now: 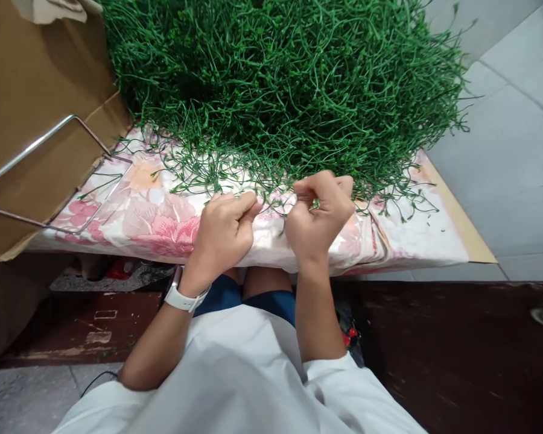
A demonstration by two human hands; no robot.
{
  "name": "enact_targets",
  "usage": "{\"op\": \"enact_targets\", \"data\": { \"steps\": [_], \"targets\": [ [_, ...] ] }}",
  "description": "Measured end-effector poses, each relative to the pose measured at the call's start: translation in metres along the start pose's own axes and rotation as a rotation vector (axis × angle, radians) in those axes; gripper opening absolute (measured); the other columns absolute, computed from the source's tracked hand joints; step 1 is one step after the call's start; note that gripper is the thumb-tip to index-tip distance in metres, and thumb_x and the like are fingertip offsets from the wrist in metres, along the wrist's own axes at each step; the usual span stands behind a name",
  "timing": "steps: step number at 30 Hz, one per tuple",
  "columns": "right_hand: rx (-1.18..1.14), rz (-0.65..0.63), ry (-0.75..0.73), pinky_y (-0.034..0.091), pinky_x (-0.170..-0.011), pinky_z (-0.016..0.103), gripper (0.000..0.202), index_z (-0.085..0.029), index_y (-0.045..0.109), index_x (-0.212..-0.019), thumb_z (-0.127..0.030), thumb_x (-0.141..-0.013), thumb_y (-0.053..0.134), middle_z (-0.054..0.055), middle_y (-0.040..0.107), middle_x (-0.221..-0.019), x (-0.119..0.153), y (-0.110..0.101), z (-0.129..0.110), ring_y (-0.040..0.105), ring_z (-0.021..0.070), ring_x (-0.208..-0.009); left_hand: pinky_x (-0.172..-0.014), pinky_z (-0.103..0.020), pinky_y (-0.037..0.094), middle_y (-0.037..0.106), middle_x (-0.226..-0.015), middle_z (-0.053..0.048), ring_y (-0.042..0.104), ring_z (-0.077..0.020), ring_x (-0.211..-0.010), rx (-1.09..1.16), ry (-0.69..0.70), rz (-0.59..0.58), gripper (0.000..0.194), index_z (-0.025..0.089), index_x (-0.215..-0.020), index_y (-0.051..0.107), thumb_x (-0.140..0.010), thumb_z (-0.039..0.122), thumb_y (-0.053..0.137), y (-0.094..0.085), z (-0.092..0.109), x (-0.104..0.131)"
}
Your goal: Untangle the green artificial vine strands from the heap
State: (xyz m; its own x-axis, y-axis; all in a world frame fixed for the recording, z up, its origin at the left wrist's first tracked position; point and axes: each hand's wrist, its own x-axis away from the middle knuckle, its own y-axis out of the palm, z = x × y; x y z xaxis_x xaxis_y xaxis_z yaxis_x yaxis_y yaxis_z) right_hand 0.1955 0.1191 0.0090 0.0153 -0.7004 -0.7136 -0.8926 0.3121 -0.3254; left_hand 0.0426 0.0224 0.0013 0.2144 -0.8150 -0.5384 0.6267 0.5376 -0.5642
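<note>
A large heap of thin green artificial-looking plant stems with small forked tips covers the back of the table. Loose stems are scattered along its front edge, just beyond my hands. My left hand is closed, thumb against the curled fingers, over the flowered cloth. Whatever it may hold is hidden. Beside it on the right, my right hand is also closed, fingers curled towards the thumb. A bit of green shows in the gap between its fingers; I cannot tell whether it is held or lies behind.
A cardboard box stands at the left, with a bent metal wire frame in front of it. Pink-flowered cloth covers the table. White tiled wall borders the right side. Dark reddish-brown wooden surfaces lie below the table edge.
</note>
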Motion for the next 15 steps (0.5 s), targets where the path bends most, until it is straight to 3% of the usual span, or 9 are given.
{"op": "enact_targets", "data": {
  "steps": [3,4,5,7,10,15],
  "targets": [
    [0.031,0.484,-0.019,0.041,-0.077,0.036,0.026,-0.024,0.037,-0.066,-0.002,-0.078,0.044,-0.002,0.038,-0.068,-0.032,-0.028,0.023,0.039,0.0149,-0.067,-0.055,-0.031,0.030,0.043,-0.056,0.002,0.042,-0.0131,-0.053,0.129,-0.081,0.081,0.038,0.021,-0.062,0.042,-0.099,0.025,0.052,-0.009,-0.009,0.005],
    [0.022,0.580,-0.079,0.041,-0.075,0.036,0.027,-0.025,0.037,-0.066,-0.003,-0.079,0.046,-0.002,0.038,-0.067,-0.042,-0.038,0.029,0.038,0.0135,-0.065,-0.054,-0.030,0.031,0.044,-0.057,0.001,0.043,-0.0128,-0.053,0.177,-0.101,0.107,0.039,0.020,-0.063,0.044,-0.100,0.028,0.051,-0.010,-0.011,0.006],
    [0.010,0.578,-0.133,0.041,-0.074,0.035,0.027,-0.024,0.041,-0.066,-0.005,-0.082,0.050,-0.002,0.040,-0.069,-0.050,-0.047,0.031,0.041,0.0131,-0.066,-0.054,-0.030,0.032,0.046,-0.059,0.001,0.045,-0.0126,-0.054,0.211,-0.112,0.127,0.041,0.020,-0.063,0.046,-0.102,0.032,0.050,-0.011,-0.013,0.006],
    [-0.022,0.429,-0.178,0.041,-0.072,0.033,0.023,-0.021,0.055,-0.070,-0.017,-0.093,0.058,0.000,0.050,-0.074,-0.057,-0.057,0.030,0.048,0.0133,-0.070,-0.055,-0.030,0.032,0.047,-0.061,0.001,0.045,-0.0121,-0.055,0.218,-0.117,0.152,0.042,0.020,-0.065,0.050,-0.104,0.038,0.049,-0.009,-0.014,0.005],
    [-0.107,0.207,-0.139,0.038,-0.065,0.030,0.018,-0.016,0.069,-0.086,-0.032,-0.094,0.069,0.002,0.058,-0.076,-0.050,-0.052,0.021,0.051,0.0123,-0.068,-0.056,-0.030,0.032,0.048,-0.061,0.001,0.045,-0.0116,-0.055,0.184,-0.139,0.177,0.042,0.020,-0.068,0.054,-0.105,0.040,0.049,-0.005,-0.011,0.002],
    [-0.204,-0.010,-0.023,0.043,-0.066,0.032,0.022,-0.019,0.065,-0.097,-0.041,-0.097,0.065,0.004,0.062,-0.086,-0.037,-0.030,0.025,0.059,0.0153,-0.071,-0.056,-0.029,0.032,0.048,-0.057,0.003,0.044,-0.0114,-0.052,0.112,-0.135,0.178,0.035,0.020,-0.070,0.055,-0.103,0.032,0.050,-0.006,-0.007,0.005]
  ]
}}
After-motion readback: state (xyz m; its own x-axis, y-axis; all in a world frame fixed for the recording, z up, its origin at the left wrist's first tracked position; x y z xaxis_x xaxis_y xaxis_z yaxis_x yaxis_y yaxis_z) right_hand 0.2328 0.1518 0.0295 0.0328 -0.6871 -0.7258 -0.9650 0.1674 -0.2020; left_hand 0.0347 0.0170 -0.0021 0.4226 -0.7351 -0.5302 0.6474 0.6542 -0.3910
